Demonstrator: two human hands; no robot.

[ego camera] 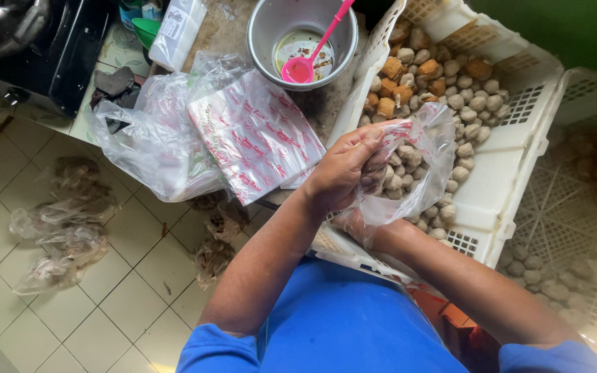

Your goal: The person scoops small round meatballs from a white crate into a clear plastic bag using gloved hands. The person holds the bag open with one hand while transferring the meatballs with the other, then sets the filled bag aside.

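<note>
**Hands in a bag of meatballs**

The left hand (343, 169) pinches the rim of a clear plastic bag (423, 162) over the white crate (513, 148). The right hand (361, 224) is inside the bag; I cannot tell how its fingers sit. Grey meatballs (468, 114) fill the crate.

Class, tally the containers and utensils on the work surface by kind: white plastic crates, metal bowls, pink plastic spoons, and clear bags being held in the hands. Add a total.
White slatted plastic crates: 2
Round metal bowls: 1
Pink plastic spoons: 1
Clear plastic bags held in the hands: 1
Total: 5
</note>
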